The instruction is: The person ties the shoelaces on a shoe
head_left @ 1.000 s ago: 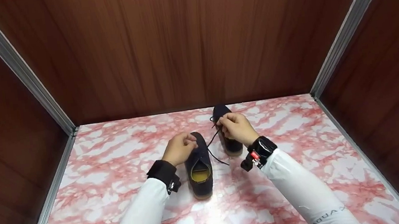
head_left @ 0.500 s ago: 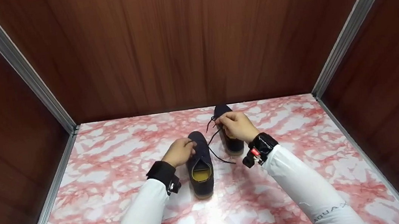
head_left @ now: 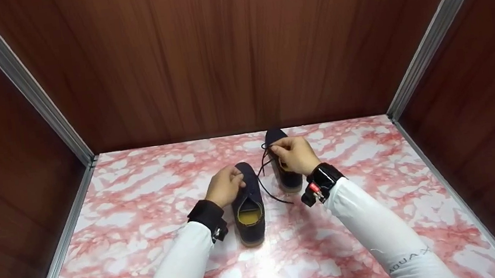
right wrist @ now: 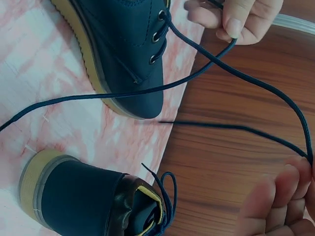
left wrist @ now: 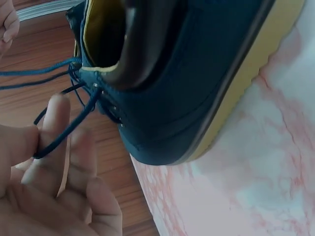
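Note:
Two navy lace-up shoes stand on the table. The nearer shoe (head_left: 250,223) has a yellow lining, with my left hand (head_left: 225,186) over its left side near the toe. In the left wrist view, thumb and forefinger pinch a dark blue shoelace (left wrist: 69,129) that runs from this shoe's eyelets. My right hand (head_left: 295,154) appears over the farther shoe (head_left: 289,182) in the head view. The right wrist view has that hand's fingers (right wrist: 275,196) at the other shoelace (right wrist: 266,87) of the nearer shoe; its thumb is mostly cut off. The two strands cross between the hands.
The farther shoe bears a tied bow (right wrist: 169,194). A lace end (head_left: 278,198) trails on the pink-and-white marbled table (head_left: 148,255). Brown wood-grain panels (head_left: 228,56) with grey metal corner posts (head_left: 35,99) enclose the back and both sides.
My left hand has shifted slightly along the nearer shoe. My right hand has risen a little, and the lace hanging below it now lies differently. Both shoes stay in place.

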Demonstrator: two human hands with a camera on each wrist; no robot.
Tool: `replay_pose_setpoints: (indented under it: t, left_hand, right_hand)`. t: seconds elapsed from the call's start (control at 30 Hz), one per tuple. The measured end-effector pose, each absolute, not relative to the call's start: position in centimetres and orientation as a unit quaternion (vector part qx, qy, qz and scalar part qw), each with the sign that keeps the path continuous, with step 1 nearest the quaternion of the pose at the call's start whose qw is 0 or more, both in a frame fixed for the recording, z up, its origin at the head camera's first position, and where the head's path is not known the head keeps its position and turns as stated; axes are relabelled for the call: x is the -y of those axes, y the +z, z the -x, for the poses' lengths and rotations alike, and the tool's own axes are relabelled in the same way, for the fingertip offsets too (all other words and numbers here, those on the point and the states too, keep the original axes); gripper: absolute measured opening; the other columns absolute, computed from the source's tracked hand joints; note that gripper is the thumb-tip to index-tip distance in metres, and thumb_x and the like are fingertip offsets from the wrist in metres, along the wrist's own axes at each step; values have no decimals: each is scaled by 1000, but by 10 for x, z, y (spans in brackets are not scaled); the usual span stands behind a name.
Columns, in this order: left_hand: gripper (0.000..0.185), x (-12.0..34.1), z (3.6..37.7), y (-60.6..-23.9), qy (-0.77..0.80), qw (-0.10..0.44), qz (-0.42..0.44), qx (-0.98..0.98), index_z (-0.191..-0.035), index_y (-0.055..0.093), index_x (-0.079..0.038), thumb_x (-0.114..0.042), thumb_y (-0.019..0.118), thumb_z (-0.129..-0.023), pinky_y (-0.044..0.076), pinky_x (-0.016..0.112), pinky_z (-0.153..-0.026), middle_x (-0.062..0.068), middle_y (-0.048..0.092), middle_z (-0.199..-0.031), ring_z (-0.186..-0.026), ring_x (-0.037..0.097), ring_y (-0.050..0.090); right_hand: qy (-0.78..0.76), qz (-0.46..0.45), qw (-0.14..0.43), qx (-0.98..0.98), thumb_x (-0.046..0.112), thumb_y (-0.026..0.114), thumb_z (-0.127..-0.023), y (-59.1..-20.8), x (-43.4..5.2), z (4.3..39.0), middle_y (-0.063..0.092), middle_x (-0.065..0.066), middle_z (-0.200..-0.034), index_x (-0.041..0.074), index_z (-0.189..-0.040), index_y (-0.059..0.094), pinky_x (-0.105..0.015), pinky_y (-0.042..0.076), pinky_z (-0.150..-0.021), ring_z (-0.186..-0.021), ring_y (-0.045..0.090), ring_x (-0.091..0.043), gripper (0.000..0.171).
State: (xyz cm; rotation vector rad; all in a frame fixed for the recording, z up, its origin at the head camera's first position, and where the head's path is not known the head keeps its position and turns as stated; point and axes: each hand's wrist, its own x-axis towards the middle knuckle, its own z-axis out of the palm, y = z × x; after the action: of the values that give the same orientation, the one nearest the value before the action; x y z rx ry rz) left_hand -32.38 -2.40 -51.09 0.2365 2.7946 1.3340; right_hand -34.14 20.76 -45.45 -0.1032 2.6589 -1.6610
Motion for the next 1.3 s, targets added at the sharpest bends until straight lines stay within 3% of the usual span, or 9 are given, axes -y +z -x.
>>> replay_pose_setpoints:
  t: [0.27,0.4,0.53,0.67,0.77,1.0,1.2,1.3]
  left_hand:
    - [17,15,325,-514,453,28,-105,-885,-109,75,-6,-15,67,-97,54,35,-89,8,77,-96,-93,21,70]
    - [31,11,326,-518,468,45,-116,-875,-115,74,-3,-22,74,-91,53,31,-86,6,72,-96,-91,17,64]
    - [33,9,327,-523,467,29,-124,-875,-106,74,-1,-31,74,-93,52,33,-79,6,67,-87,-84,19,62]
    - [24,9,326,-526,465,3,-123,-877,-94,77,-4,-27,69,-98,54,37,-82,8,73,-84,-86,23,69]
    - [20,10,326,-528,486,5,-105,-868,-94,78,-7,-23,68,-99,56,33,-81,8,77,-84,-82,19,72]
    - [23,18,329,-527,545,46,-65,-835,-99,76,0,-19,64,-103,52,19,-63,6,73,-78,-63,8,61]
    - [28,22,330,-525,582,62,-49,-809,-100,76,2,-21,62,-105,51,19,-63,0,69,-76,-63,8,60]
    - [27,22,329,-524,586,68,-53,-806,-100,76,1,-22,63,-104,53,20,-64,1,71,-79,-64,8,61]
  right_hand:
    - [-454,75,-72,-885,19,73,-98,-443,-188,352,66,6,-76,4,-101,80,-19,44,-62,-68,55,-6,17]
    - [-433,106,-80,-891,20,74,-97,-432,-169,355,69,3,-79,7,-99,82,-21,43,-67,-71,55,-8,15]
    - [-421,185,-54,-887,17,74,-98,-422,-152,355,76,-5,-89,8,-104,82,-20,45,-69,-75,58,-6,14]
    - [-429,249,2,-868,15,71,-100,-418,-146,354,79,-11,-102,6,-114,79,-18,51,-74,-80,62,-5,19]
    - [-431,244,4,-869,14,69,-101,-421,-152,356,78,-11,-103,7,-118,78,-18,52,-74,-79,62,-4,21]
    - [-427,190,-3,-884,12,66,-102,-444,-184,359,76,-12,-100,3,-115,77,-20,50,-74,-79,61,-8,20]
    - [-399,193,-1,-897,10,67,-101,-465,-200,359,78,-15,-108,1,-114,77,-26,51,-82,-88,63,-12,19]
    - [-387,191,21,-902,9,67,-100,-476,-201,357,77,-14,-99,2,-115,77,-24,51,-77,-81,62,-9,19]
